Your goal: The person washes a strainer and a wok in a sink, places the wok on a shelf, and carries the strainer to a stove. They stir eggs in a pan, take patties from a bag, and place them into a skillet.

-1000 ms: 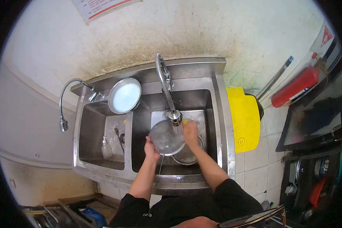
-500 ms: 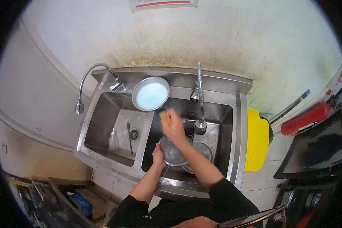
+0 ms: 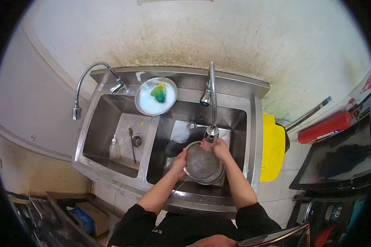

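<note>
Hands (image 3: 179, 163) (image 3: 219, 150) gripping round strainer (image 3: 202, 163), apparently mesh, under faucet (image 3: 211, 132); sponge (image 3: 158, 93) in suds.

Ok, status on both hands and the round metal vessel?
Left hand gripping vessel by its rim. Right hand at far rim, grip unclear. Faucet head hangs close over right fingers. Sponge in suds.

Both hands (image 3: 197, 156) hold low and close, forearms angled inward.

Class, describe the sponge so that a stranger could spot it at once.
Find the double steel sink. At its back edge sits a round metal bowl of white suds. The sponge rests in them, green and yellow against the white.
</note>
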`<state>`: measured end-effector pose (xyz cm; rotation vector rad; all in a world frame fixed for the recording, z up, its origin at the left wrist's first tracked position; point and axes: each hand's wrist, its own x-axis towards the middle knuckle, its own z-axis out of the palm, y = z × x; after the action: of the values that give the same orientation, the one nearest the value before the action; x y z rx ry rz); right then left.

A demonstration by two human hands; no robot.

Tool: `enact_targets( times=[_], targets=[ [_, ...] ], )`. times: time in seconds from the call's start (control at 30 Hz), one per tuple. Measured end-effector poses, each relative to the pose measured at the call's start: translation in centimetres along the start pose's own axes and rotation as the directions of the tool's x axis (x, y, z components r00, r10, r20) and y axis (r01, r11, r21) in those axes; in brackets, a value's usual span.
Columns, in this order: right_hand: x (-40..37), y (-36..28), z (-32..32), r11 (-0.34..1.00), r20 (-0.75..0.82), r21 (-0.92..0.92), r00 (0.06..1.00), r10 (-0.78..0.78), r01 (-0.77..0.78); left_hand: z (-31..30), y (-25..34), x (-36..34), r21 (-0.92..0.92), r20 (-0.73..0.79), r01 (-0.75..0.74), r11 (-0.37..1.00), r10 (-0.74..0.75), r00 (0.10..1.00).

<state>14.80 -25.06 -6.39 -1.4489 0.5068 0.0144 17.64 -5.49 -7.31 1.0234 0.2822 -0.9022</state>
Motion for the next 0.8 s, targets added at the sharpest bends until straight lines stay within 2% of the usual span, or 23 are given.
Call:
enact_targets(
  times=[0.03,0.07,0.1,0.13,0.17,0.2,0.23,0.27,0.3,0.33,0.37,0.4,0.43,0.5,0.53,0.57,0.6,0.63,0.67,0.7,0.77,0.8],
  targets=[
    [-0.3,-1.4,-0.5,0.988,0.025,0.050,0.989,0.144,-0.145,0.9,0.1,0.4,0.003,0.004,0.003,1.000,-0.003,1.000],
    [-0.5,-2.7,-0.9,0.960,0.013,0.273,0.998,0.059,-0.060,1.7,0.1,0.8,-0.025,0.095,0.056,0.998,-0.054,0.994],
    [-0.9,-4.3,-1.2,0.877,-0.015,0.479,1.000,-0.024,0.028,2.5,-0.2,1.1,-0.050,0.186,0.110,0.993,-0.099,0.978],
    [-2.4,-7.6,0.1,0.798,-0.077,0.580,0.986,-0.147,0.164,2.7,-0.8,2.0,-0.051,0.186,0.105,0.993,-0.093,0.978],
    [-2.3,-8.3,0.4,0.797,-0.068,0.581,0.986,-0.151,0.162,2.5,-1.6,3.4,0.140,0.246,0.026,0.990,-0.061,0.967],
    [-2.2,-8.6,0.6,0.923,0.057,0.283,0.957,-0.286,0.259,2.6,-2.3,4.3,0.320,0.308,-0.062,0.945,-0.042,0.951],
    [-2.5,-9.9,1.2,0.924,0.216,-0.033,0.905,-0.366,0.382,3.3,-2.7,4.7,0.318,0.302,-0.066,0.946,-0.035,0.953],
    [-3.5,-11.1,1.7,0.943,0.239,-0.099,0.927,-0.288,0.318,4.3,-3.1,5.2,0.253,0.301,-0.120,0.960,0.040,0.953],
    [-3.1,-11.1,1.6,0.943,0.239,-0.096,0.927,-0.289,0.319,4.8,-3.1,5.5,0.190,0.298,-0.171,0.967,0.109,0.948],
    [-2.5,-10.9,1.3,0.936,0.295,-0.114,0.911,-0.289,0.334,7.1,-0.5,2.6,0.143,0.232,-0.061,0.988,0.026,0.972],
    [-2.0,-10.7,1.0,0.929,0.348,-0.135,0.894,-0.282,0.346,6.7,-0.2,3.1,0.144,0.235,-0.055,0.988,0.019,0.972],
    [-1.5,-10.8,0.7,0.833,0.266,-0.380,0.910,-0.318,0.402,5.9,-0.4,3.7,0.090,0.256,0.033,0.995,-0.055,0.965],
    [-1.6,-10.7,0.8,0.838,0.255,-0.385,0.917,-0.306,0.387,5.2,-0.8,4.1,0.037,0.280,0.126,0.991,-0.131,0.951],
    [-1.5,-10.7,1.6,0.798,0.215,-0.443,0.912,-0.349,0.409,4.9,-0.9,4.1,0.083,0.272,0.117,0.990,-0.136,0.953],
    [-1.3,-10.5,1.8,0.870,0.308,-0.235,0.882,-0.357,0.434,5.5,-0.3,3.4,0.004,0.297,0.102,0.995,-0.098,0.950],
    [-1.2,-10.5,1.4,0.870,0.302,-0.234,0.883,-0.359,0.434,5.7,0.2,2.8,-0.076,0.317,0.089,0.993,-0.060,0.947],
    [-1.4,-11.6,0.9,0.861,0.276,-0.356,0.921,-0.275,0.364,5.0,0.8,2.7,-0.079,0.429,0.175,0.981,-0.125,0.894],
    [-1.4,-12.2,0.6,0.834,0.239,-0.471,0.952,-0.192,0.286,4.4,1.0,2.4,-0.076,0.431,0.179,0.981,-0.130,0.893],
    [-0.9,-11.8,0.3,0.677,0.169,-0.607,0.900,-0.401,0.416,4.0,1.2,2.1,-0.099,0.369,0.172,0.980,-0.125,0.921],
    [-0.9,-11.5,0.3,0.677,0.166,-0.608,0.901,-0.401,0.413,3.8,1.6,1.6,-0.121,0.306,0.163,0.979,-0.120,0.944],
    [-1.1,-11.0,0.6,0.723,0.274,-0.483,0.869,-0.412,0.495,2.2,1.5,2.2,-0.119,0.326,0.142,0.983,-0.097,0.940],
    [-1.9,-11.7,0.9,0.849,0.314,-0.316,0.891,-0.328,0.424,2.1,2.2,1.4,-0.128,0.307,0.136,0.983,-0.091,0.947]
  ],
)
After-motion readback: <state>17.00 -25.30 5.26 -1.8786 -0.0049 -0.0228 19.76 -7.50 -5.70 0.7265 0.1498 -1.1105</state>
